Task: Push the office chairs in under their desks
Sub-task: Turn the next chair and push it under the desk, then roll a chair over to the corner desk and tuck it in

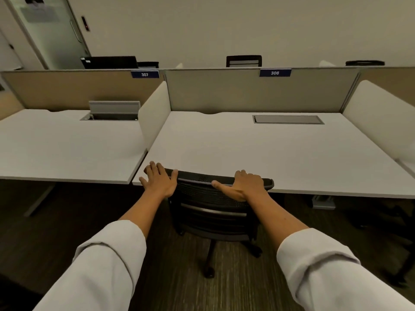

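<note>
I see the chair tucked against the front edge of desk 306, seat under it; my left hand lies flat on the backrest's left corner, fingers straight and spread; my right hand curls over its top edge, thumb out.

I read the bench top as smooth, matt white laminate. Chair back: black mesh, matt plastic rim. Partition: matt cloth. Cable hatch: brushed grey metal. Floor: rough, streaked carpet.
</note>
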